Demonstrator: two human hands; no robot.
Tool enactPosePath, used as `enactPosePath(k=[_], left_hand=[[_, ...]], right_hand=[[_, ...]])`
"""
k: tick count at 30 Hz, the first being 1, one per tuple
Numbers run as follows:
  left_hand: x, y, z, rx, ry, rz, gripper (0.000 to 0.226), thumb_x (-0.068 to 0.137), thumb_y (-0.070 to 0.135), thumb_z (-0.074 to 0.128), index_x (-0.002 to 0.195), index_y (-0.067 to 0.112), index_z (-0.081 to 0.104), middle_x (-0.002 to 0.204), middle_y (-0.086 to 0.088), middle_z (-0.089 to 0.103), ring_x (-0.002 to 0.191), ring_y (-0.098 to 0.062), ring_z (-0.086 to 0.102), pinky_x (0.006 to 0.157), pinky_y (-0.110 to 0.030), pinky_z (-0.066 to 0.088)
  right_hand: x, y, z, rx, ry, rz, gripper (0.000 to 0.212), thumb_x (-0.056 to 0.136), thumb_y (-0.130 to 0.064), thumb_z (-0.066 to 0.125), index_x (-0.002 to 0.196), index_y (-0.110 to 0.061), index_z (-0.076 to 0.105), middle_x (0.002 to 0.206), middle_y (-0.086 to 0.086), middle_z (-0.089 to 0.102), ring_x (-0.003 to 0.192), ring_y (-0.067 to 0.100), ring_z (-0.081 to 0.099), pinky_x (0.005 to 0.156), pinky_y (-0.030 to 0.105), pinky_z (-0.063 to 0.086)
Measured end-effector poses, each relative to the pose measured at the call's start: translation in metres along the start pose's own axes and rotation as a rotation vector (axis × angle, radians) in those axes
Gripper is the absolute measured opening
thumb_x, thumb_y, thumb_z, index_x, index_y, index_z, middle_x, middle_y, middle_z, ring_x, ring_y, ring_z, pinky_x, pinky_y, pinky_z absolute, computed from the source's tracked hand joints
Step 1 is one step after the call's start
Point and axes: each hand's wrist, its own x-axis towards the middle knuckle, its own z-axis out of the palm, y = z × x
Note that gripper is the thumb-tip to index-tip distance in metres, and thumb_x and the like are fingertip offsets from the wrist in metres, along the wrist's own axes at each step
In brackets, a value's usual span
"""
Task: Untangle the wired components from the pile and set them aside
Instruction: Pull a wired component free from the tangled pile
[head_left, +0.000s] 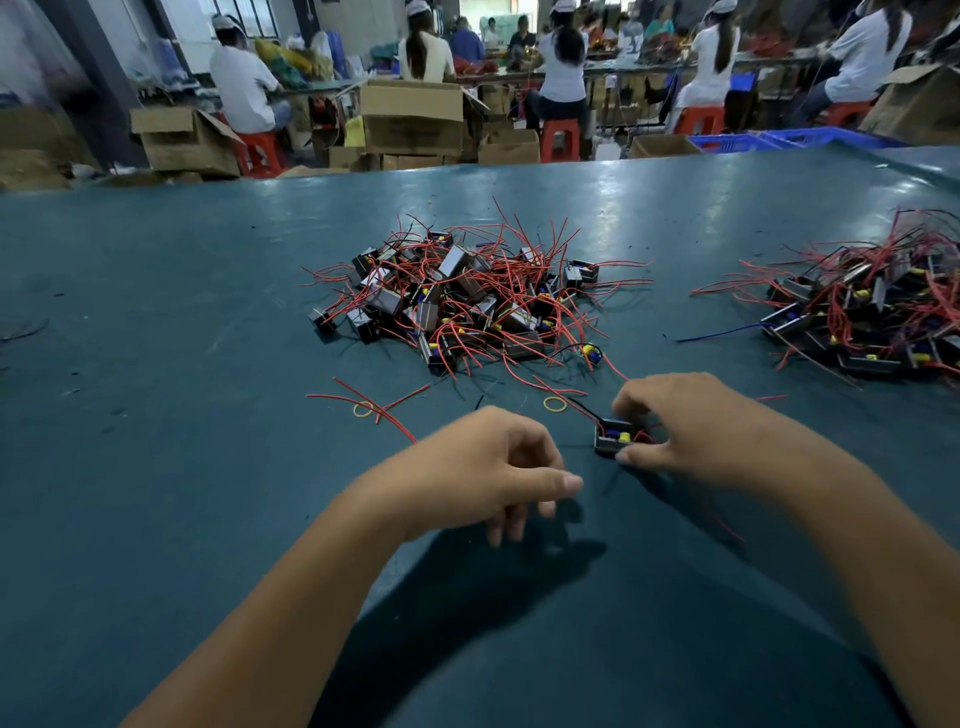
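Right hand (691, 426) pinches a component (615, 439) whose wires it partly hides, left hand (488, 467) loosely curled, empty, second pile (872, 306) cut off at the table's (156, 312) right edge

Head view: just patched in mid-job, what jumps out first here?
The tangled pile of black components and red wires at the centre of the teal table catches the eye first, with a second heap at the right edge. Nearer the camera, the right hand grips one wired component, while the left hand hovers beside it with fingers loosely curled, holding nothing.
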Motion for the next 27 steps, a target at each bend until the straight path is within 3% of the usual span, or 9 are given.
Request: enactPosePath(k=[3,6,11,16,21,27], left_hand=[[0.011,-0.006,0.013,-0.071,0.158,-0.036,0.02,0.094,0.013,0.068,0.099,-0.002,0.057,0.07,-0.008,0.065,0.045,-0.017,0.057,0.039,-0.025,0.048],[0.018,-0.008,0.017,-0.134,0.314,0.004,0.018,0.093,0.009,0.069,0.104,0.01,0.055,0.074,-0.01,0.062,0.044,-0.019,0.061,0.039,-0.026,0.048],[0.021,-0.01,0.017,-0.171,0.488,0.175,0.014,0.092,0.012,0.071,0.098,0.022,0.064,0.082,-0.003,0.066,0.051,-0.026,0.066,0.045,-0.031,0.053],[0.018,-0.01,0.014,-0.088,0.51,0.261,0.012,0.091,0.015,0.073,0.093,0.025,0.068,0.082,0.009,0.067,0.057,-0.025,0.068,0.048,-0.034,0.056],[0.018,-0.009,0.013,0.015,0.536,0.305,0.011,0.091,0.011,0.073,0.084,0.02,0.07,0.07,-0.008,0.067,0.061,-0.027,0.067,0.052,-0.036,0.058],[0.018,-0.008,0.011,0.023,0.491,0.26,0.007,0.09,0.009,0.072,0.085,0.013,0.072,0.067,-0.01,0.069,0.064,-0.032,0.069,0.059,-0.042,0.061]], right_hand=[[-0.003,-0.003,-0.002,-0.007,0.151,-0.1,0.02,0.086,-0.037,0.068,0.099,-0.026,0.057,0.099,-0.009,0.065,0.098,0.018,0.059,0.092,0.038,0.042],[-0.009,-0.006,-0.006,0.038,0.307,-0.22,0.019,0.083,-0.033,0.071,0.095,-0.026,0.058,0.091,-0.011,0.061,0.089,0.017,0.056,0.086,0.039,0.043],[-0.012,-0.013,-0.008,0.047,0.373,-0.324,0.019,0.081,-0.03,0.072,0.095,-0.024,0.06,0.087,-0.01,0.059,0.083,0.018,0.054,0.079,0.042,0.045],[-0.012,-0.014,-0.007,0.02,0.377,-0.32,0.02,0.081,-0.034,0.07,0.096,-0.025,0.06,0.088,-0.01,0.059,0.084,0.018,0.053,0.08,0.041,0.045],[-0.012,-0.013,-0.007,0.007,0.393,-0.304,0.021,0.081,-0.031,0.073,0.096,-0.024,0.061,0.089,-0.008,0.06,0.085,0.019,0.054,0.08,0.041,0.045],[-0.01,-0.009,-0.004,0.066,0.393,-0.243,0.02,0.083,-0.031,0.071,0.098,-0.024,0.061,0.091,-0.009,0.062,0.088,0.017,0.056,0.082,0.037,0.044]])
